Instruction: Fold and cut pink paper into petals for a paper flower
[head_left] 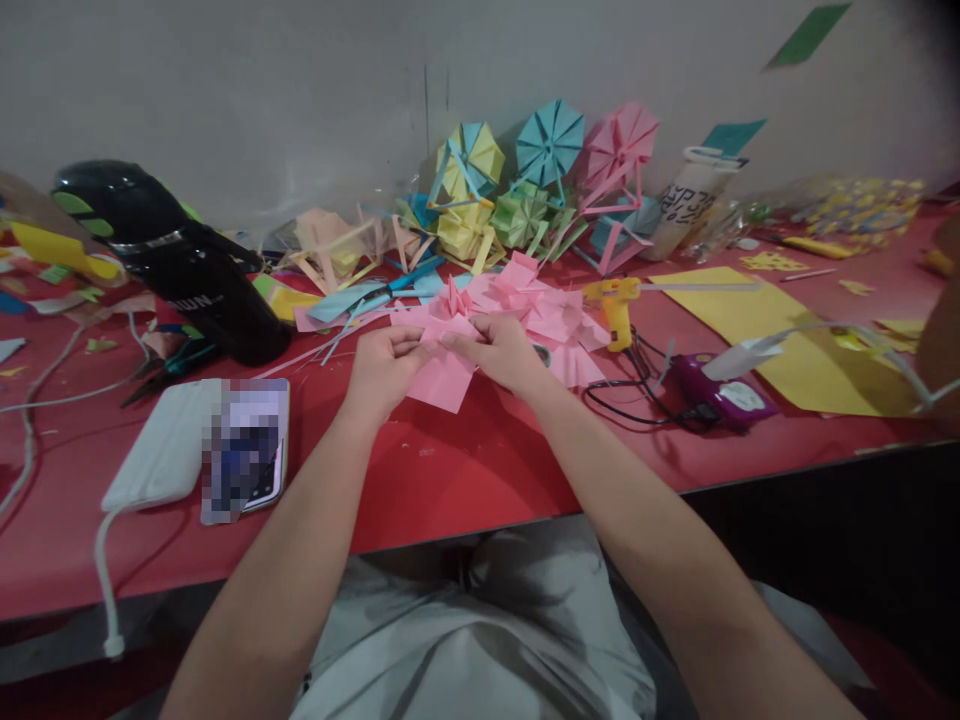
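Both my hands hold one folded pink paper piece [442, 378] just above the red table [465, 480]. My left hand [382, 368] pinches its left edge with closed fingers. My right hand [501, 350] grips its top right, fingers curled over a fold. Just behind my hands lies a heap of folded pink paper shapes [551, 312].
A phone [246, 448] and white power bank [161, 445] lie at left, near a black flask [187, 270]. A yellow glue gun [616, 305], purple power strip [720, 392] and yellow sheet [787, 330] sit at right. Coloured paper pinwheels [547, 140] line the wall.
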